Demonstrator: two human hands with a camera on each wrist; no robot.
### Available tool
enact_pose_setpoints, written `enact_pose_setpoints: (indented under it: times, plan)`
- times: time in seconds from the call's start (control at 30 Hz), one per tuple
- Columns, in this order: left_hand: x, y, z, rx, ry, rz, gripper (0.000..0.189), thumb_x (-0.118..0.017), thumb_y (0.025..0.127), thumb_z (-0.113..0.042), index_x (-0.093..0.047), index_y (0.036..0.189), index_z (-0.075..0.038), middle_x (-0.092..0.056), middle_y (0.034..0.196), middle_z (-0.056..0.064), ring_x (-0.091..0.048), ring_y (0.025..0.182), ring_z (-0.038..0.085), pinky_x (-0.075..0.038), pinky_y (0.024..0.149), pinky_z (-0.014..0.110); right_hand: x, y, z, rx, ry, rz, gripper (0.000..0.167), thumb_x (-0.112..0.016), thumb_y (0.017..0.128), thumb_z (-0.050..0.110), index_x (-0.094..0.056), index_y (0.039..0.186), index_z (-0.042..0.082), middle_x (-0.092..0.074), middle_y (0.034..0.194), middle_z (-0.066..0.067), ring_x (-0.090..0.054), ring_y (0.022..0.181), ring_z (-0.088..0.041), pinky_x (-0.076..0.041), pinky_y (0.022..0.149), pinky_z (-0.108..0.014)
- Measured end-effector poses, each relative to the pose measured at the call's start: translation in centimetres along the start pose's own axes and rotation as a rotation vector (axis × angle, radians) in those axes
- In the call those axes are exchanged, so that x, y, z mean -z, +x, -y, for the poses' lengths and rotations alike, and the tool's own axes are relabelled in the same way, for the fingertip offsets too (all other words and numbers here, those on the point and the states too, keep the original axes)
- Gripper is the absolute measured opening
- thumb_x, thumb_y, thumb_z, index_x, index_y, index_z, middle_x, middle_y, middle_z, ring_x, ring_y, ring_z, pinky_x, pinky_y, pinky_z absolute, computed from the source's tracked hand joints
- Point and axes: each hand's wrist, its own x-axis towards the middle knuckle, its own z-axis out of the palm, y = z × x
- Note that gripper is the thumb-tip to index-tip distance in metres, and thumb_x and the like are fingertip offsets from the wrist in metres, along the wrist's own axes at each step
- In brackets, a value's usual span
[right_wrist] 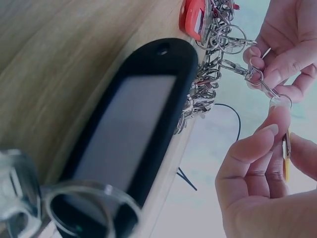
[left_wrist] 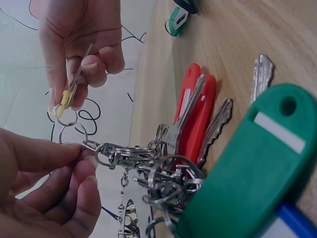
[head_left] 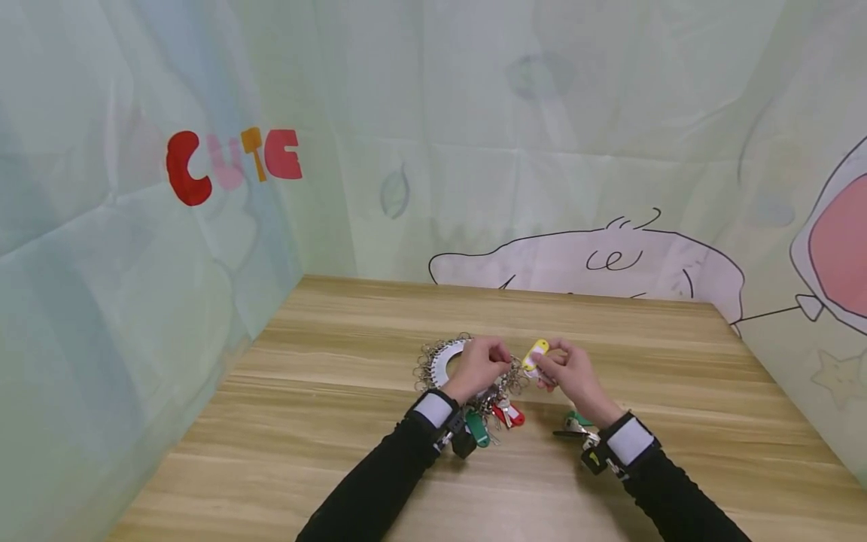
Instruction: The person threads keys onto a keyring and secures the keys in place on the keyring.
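My left hand [head_left: 477, 365] is over a white ring-shaped key holder [head_left: 439, 367] lined with metal clasps, and pinches a small clasp [left_wrist: 89, 145] between thumb and fingertip. Right of it, my right hand [head_left: 572, 376] pinches a yellow key tag [head_left: 535, 355] with a key [left_wrist: 74, 84] on it. A metal split ring [left_wrist: 61, 135] links the tag's ring to the clasp at the left fingertips. From the holder's near side hang a red key tag [left_wrist: 208, 104] with keys and a green key tag [left_wrist: 247, 163], both resting by the tabletop.
Close below my right wrist lie a black key tag [right_wrist: 168, 54] and another green tag [head_left: 576, 416]. The wooden table [head_left: 305, 436] meets a printed cloth backdrop [head_left: 379, 188] at the back and left. A wrist camera [head_left: 463, 440] sits under the left wrist.
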Motion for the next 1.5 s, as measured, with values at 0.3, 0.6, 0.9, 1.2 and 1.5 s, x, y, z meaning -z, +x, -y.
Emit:
enact_pose_setpoints:
  times: [0.3,0.6,0.9,1.2,1.5]
  plan:
    - [0.0,-0.1,0.0,0.004,0.014,0.023,0.006,-0.066,0.079,0.003,-0.067,0.083,0.000,-0.069,0.078,0.013,-0.051,0.064,0.006,-0.042,0.059,0.016,-0.1,0.0,-0.2,0.016,-0.022,-0.010,0.028,-0.059,0.094,0.009,-0.046,0.112,-0.008,-0.068,0.070,0.005,-0.060,0.054,-0.007,-0.048,0.052,-0.021]
    - [0.6,0.1,-0.5,-0.115,0.178,0.210,0.017,-0.055,0.085,0.004,-0.071,0.087,-0.001,-0.067,0.088,0.010,-0.053,0.078,0.010,-0.043,0.070,0.019,0.2,-0.2,-0.3,0.053,-0.255,0.258,0.026,-0.067,0.087,0.010,-0.060,0.106,-0.006,-0.071,0.092,-0.017,-0.067,0.081,-0.019,-0.054,0.072,-0.029]
    - [0.8,0.3,-0.3,-0.174,0.399,0.353,0.018,-0.056,0.085,0.000,-0.073,0.080,-0.004,-0.066,0.077,0.003,-0.050,0.076,0.009,-0.039,0.071,0.019,1.4,-0.3,0.0,0.149,-0.341,0.372,0.022,-0.059,0.090,0.002,-0.060,0.105,-0.013,-0.069,0.097,-0.028,-0.068,0.079,-0.027,-0.056,0.071,-0.034]
    - [0.2,0.2,-0.3,-0.176,0.522,0.361,0.028,-0.056,0.088,-0.014,-0.065,0.061,-0.012,-0.046,0.055,-0.009,-0.048,0.083,0.012,-0.035,0.102,0.037,4.1,-1.0,-0.2,0.060,-0.626,0.308,0.023,-0.061,0.090,0.010,-0.061,0.075,-0.008,-0.055,0.057,-0.003,-0.047,0.050,-0.009,-0.040,0.046,-0.022]
    - [-1.0,0.4,-0.5,-0.078,0.666,0.283,0.014,-0.061,0.088,-0.020,-0.069,0.077,-0.017,-0.053,0.085,-0.002,-0.043,0.095,0.018,-0.036,0.077,0.030,4.9,-1.7,0.1,-0.026,-0.819,0.232,0.034,-0.068,0.085,0.020,-0.052,0.057,0.010,-0.043,0.050,0.007,-0.039,0.045,-0.006,-0.032,0.044,-0.020]
